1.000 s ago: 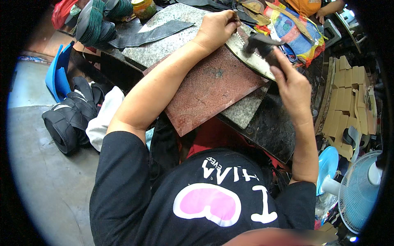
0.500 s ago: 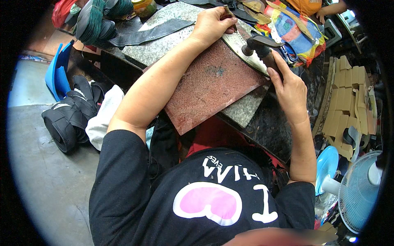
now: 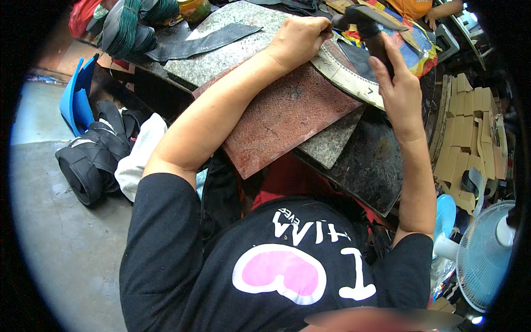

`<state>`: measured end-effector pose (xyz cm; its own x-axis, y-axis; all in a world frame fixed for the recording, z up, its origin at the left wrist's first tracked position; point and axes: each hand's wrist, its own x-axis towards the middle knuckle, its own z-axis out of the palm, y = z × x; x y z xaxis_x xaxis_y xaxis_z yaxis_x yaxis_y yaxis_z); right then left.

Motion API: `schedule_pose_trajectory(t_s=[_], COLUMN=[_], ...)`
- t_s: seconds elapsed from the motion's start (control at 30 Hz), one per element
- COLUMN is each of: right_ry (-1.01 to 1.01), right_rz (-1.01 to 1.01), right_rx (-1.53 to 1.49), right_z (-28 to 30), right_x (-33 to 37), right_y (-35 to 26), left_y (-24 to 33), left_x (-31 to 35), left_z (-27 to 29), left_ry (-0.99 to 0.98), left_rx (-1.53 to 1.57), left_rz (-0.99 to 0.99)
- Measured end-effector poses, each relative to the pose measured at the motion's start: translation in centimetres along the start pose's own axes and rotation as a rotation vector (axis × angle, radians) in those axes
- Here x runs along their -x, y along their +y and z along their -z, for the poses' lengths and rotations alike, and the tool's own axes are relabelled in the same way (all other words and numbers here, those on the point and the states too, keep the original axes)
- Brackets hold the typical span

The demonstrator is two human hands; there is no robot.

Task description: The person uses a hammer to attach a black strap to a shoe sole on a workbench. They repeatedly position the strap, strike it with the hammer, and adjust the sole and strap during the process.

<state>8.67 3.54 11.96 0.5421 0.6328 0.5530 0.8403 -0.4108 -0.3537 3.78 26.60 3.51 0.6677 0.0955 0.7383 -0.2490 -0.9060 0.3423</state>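
In my right hand (image 3: 402, 91) is a hammer (image 3: 380, 54), gripped by its dark handle with the metal head up and pointing away from me. My left hand (image 3: 301, 43) is closed, thumb and fingers pinched at the far end of a curved white strip (image 3: 349, 82) with a dark edge and small marks along it. What exactly lies between those fingertips is hidden. The strip curves across the far right edge of a reddish stone slab (image 3: 282, 119), below the hammer and apart from it.
Under the red slab lies a speckled grey slab (image 3: 235, 25), carrying a black leather piece (image 3: 221, 41). Green cord bundles (image 3: 123, 33) stand at the far left. A colourful mesh bag (image 3: 425, 47) lies far right, near another person's hand (image 3: 445, 10). A fan (image 3: 487, 254) stands right.
The hammer has risen away from the strip, up and to the right. My left hand and the white strip have shifted to the right, and more of the strip shows.
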Motion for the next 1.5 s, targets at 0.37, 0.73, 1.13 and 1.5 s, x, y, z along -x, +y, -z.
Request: schedule_pose_trajectory(t_s=[0.37, 0.73, 1.13, 1.5], right_ry=[-0.274, -0.24, -0.234, 0.224], right_rz=[-0.136, -0.096, -0.079, 0.16], right_rx=[0.124, 0.084, 0.057, -0.347], right_z=[-1.9, -2.1, -2.1, 6.0], right_x=[4.9, 5.2, 5.3, -0.4], right_y=[1.1, 1.7, 2.1, -2.2], left_y=[-2.3, -1.7, -1.5, -0.5], left_x=[0.6, 0.8, 0.7, 0.5], left_z=[-1.4, -1.1, -0.9, -0.3], left_ry=[0.035, 0.062, 0.021, 0.004], left_rx=[0.677, 0.613, 0.53, 0.193], left_rz=[0.69, 0.593, 0.538, 0.184])
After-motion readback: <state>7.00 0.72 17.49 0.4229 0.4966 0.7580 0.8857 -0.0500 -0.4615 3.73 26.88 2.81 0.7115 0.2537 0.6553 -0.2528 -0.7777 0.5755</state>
